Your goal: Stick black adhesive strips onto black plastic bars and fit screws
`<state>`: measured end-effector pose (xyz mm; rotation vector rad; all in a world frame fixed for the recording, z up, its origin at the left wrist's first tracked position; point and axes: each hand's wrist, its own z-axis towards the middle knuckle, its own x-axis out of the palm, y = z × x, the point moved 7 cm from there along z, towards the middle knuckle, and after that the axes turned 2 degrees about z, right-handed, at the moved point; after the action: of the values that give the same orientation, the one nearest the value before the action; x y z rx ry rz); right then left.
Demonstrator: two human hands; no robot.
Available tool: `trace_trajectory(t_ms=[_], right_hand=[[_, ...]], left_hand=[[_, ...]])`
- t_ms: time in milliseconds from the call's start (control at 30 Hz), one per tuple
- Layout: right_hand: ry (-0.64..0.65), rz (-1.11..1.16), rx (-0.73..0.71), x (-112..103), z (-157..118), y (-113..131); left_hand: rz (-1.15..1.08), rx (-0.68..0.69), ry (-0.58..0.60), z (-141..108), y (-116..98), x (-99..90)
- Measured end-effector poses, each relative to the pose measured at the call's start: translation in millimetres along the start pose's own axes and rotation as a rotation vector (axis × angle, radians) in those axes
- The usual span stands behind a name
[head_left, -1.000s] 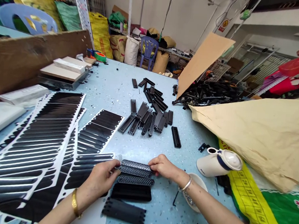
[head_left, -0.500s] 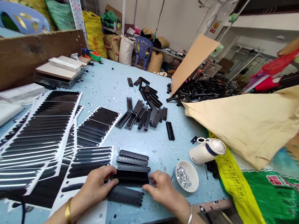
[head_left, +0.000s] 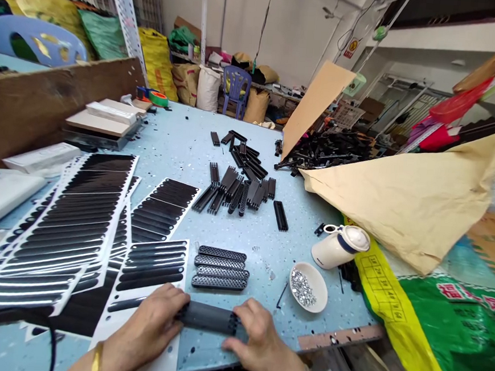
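Note:
My left hand (head_left: 155,315) pinches the left end of a smooth black plastic piece (head_left: 207,316), thumb below and fingers above. At the notched right end of the same piece is my right hand (head_left: 257,335), its fingers curled on the end and its thumb along the near side. The piece lies crosswise close to the table's front edge. Just beyond it, several black strips with a mesh-patterned top (head_left: 221,272) sit in a neat row. A sheet of black oblong stickers (head_left: 153,266) lies partly under my left hand.
Loose black plastic pieces (head_left: 230,190) lie mid-table. On the right stand a white bowl (head_left: 320,288) of small shiny metal parts and a lidded white mug (head_left: 332,252). More sticker sheets (head_left: 78,212) overlap at left. Brown paper (head_left: 401,192) covers the right side.
Both hands have left the black strip that now ends the row, mesh side up. They have moved nearer to me, onto the smooth black piece.

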<state>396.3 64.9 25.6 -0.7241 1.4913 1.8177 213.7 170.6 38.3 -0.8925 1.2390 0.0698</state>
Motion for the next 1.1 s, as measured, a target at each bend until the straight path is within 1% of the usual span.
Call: trace_trajectory(t_ms=[67, 133, 200, 267, 300, 367, 467, 500, 600, 633, 667, 733, 800, 833, 900, 967, 1033, 1100], right_hand=[[-0.042, -0.003, -0.053, 4, -6, 9], [-0.11, -0.018, -0.065, 2, -5, 9], [-0.129, -0.054, -0.054, 0, 1, 3], [-0.115, -0.119, -0.022, -1, 8, -6], [-0.112, -0.149, -0.003, -3, 11, -11], [-0.112, -0.168, 0.042, -5, 14, -20], [-0.133, -0.065, 0.1, -12, 15, -30], [-0.166, -0.021, 0.115, -17, 15, -32], [-0.322, 0.145, 0.185, -32, 26, -41], [-0.373, 0.221, 0.219, -34, 33, -45], [-0.412, 0.309, 0.252, -33, 41, -50], [-0.472, 0.455, 0.3, -27, 60, -55], [-0.504, 0.52, 0.328, -16, 74, -56], [-0.508, 0.53, 0.336, -11, 79, -55], [-0.509, 0.531, 0.347, -3, 82, -52], [-0.505, 0.531, 0.35, 0, 78, -49], [-0.494, 0.528, 0.346, 0, 73, -48], [-0.474, 0.525, 0.336, -3, 70, -49]], left_hand=[[0.002, -0.024, 0.038, -1, 1, 4.9], [-0.022, -0.074, 0.042, 3, 7, 7.4], [-0.047, -0.102, 0.052, 8, 12, 9.9], [-0.04, -0.092, 0.054, 12, 15, 12.2], [-0.025, -0.082, 0.036, 13, 16, 12.3], [0.006, -0.075, -0.028, 13, 18, 11.2], [-0.004, -0.093, -0.151, 8, 22, 7.2], [-0.027, -0.106, -0.213, 6, 23, 3.6], [-0.141, -0.184, -0.46, 10, 28, -12.1], [-0.2, -0.224, -0.51, 15, 30, -14.5], [-0.263, -0.264, -0.528, 23, 32, -14.0], [-0.395, -0.326, -0.495, 43, 34, -5.7], [-0.451, -0.342, -0.481, 58, 33, 3.5], [-0.464, -0.345, -0.483, 61, 32, 8.1], [-0.48, -0.352, -0.488, 60, 30, 17.0], [-0.498, -0.36, -0.496, 53, 27, 23.5], [-0.509, -0.366, -0.504, 46, 21, 26.2], [-0.507, -0.37, -0.511, 40, 15, 24.1]])
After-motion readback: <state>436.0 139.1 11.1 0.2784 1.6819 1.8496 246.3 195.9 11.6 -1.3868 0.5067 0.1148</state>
